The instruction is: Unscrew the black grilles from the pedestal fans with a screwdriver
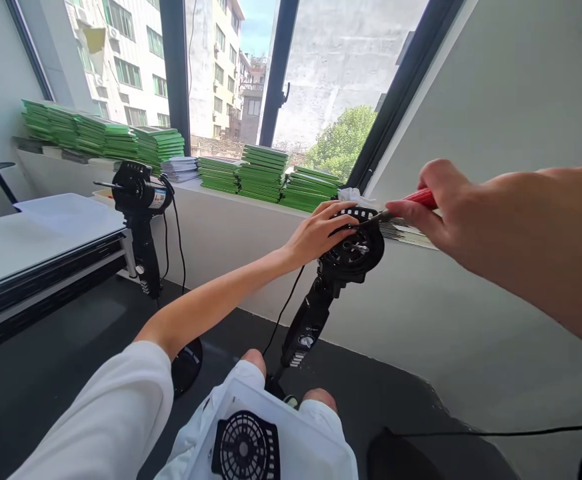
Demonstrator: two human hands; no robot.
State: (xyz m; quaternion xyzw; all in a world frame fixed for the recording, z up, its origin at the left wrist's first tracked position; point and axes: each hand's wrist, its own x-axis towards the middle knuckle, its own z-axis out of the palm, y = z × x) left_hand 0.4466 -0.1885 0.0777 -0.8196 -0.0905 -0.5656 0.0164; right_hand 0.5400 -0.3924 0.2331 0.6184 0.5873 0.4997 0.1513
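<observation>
A pedestal fan's black motor head [353, 257], without blades or grille, stands tilted in front of me on its stand. Across its upper left side lies my left hand [323, 230], gripping the housing near a slotted black edge. My right hand [443, 207] is closed around a red-handled tool [423, 197]. The tool's dark metal end reaches the top of the housing, close to my left fingertips; its exact tip is hard to make out. Inside the round opening, small metal parts show. On my lap, a white plastic bin [311, 443] holds a round-grilled black cover [245, 447].
Another fan [141, 190] without blades stands at left beside a white-topped table [55, 233]. Stacks of green-edged items [263, 173] line the window sill. Cables hang near both fans, and a black cable [501, 432] runs along the lower right.
</observation>
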